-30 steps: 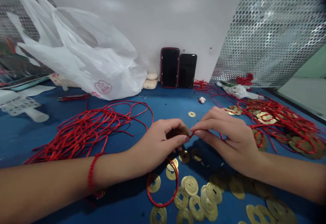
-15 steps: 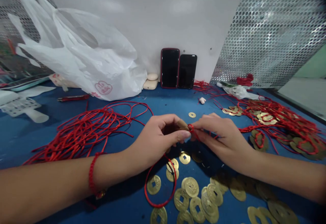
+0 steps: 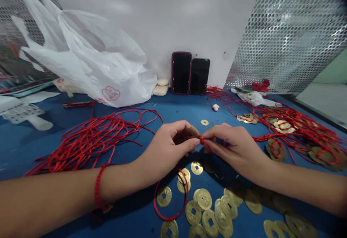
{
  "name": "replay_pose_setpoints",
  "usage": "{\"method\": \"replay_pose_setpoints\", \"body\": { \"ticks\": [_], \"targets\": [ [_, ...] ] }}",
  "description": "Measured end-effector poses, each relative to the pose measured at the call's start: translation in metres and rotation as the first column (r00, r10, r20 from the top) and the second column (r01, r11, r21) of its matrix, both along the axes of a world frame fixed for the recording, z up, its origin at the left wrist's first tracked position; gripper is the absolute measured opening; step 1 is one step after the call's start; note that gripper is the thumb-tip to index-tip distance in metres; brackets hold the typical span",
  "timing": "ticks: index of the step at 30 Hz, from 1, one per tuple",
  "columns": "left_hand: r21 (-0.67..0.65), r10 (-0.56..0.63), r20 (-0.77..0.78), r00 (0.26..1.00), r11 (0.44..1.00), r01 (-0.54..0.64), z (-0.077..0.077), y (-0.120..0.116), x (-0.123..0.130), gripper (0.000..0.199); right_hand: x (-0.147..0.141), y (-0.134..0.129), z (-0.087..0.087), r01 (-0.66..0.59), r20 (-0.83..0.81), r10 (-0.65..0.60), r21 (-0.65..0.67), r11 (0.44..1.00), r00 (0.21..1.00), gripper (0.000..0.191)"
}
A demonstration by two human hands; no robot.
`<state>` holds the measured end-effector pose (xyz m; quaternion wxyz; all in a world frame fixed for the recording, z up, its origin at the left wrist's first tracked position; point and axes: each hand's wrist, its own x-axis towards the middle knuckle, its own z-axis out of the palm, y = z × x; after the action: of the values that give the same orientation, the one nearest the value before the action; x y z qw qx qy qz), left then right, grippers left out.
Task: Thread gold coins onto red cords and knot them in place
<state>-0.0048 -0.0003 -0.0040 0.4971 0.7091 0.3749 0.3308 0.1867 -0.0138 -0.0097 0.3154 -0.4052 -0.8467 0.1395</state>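
Note:
My left hand (image 3: 173, 142) is closed around a brass coin (image 3: 193, 131), mostly hidden by the fingers. At the coin's edge sits a small knot of red cord (image 3: 202, 139), between the fingertips of both hands. My right hand (image 3: 234, 144) pinches the red cord just beside the knot. A loop of the same colour cord (image 3: 173, 219) hangs below my left hand onto the blue table. Loose square-holed coins (image 3: 204, 199) lie under and in front of the hands, several overlapping.
A tangle of red cord (image 3: 89, 142) lies left. Strung coins with red cords (image 3: 306, 133) are heaped right. Two phones (image 3: 181, 72) lean on the back panel, beside an earbud case (image 3: 161, 90) and a white plastic bag (image 3: 108, 64). A white slotted scoop (image 3: 25, 115) lies far left.
The fingertips of both hands have drawn closer at the knot, and the cord there looks pulled in tighter. The right hand has shifted slightly left. The loose coins stay put.

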Motion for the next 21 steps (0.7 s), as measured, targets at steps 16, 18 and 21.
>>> {"method": "replay_pose_setpoints", "body": {
  "ticks": [16, 18, 21],
  "targets": [
    [-0.013, -0.007, 0.012, 1.0, 1.0, 0.007, -0.0014, 0.0003, 0.0011, 0.019, 0.001, -0.0031, 0.0024, 0.02, -0.02, -0.02, 0.032, 0.999, 1.0, 0.028],
    [-0.017, -0.012, 0.012, 1.0, 1.0, 0.012, -0.0015, 0.0005, 0.0011, 0.019, 0.0011, -0.0028, 0.0014, 0.024, -0.012, -0.023, 0.038, 0.999, 1.0, 0.027],
    [-0.022, -0.023, 0.013, 1.0, 0.999, 0.023, -0.0015, 0.0005, 0.0011, 0.019, 0.0013, -0.0021, 0.0002, 0.034, -0.026, -0.033, 0.04, 0.999, 0.999, 0.025]
  ]
}}
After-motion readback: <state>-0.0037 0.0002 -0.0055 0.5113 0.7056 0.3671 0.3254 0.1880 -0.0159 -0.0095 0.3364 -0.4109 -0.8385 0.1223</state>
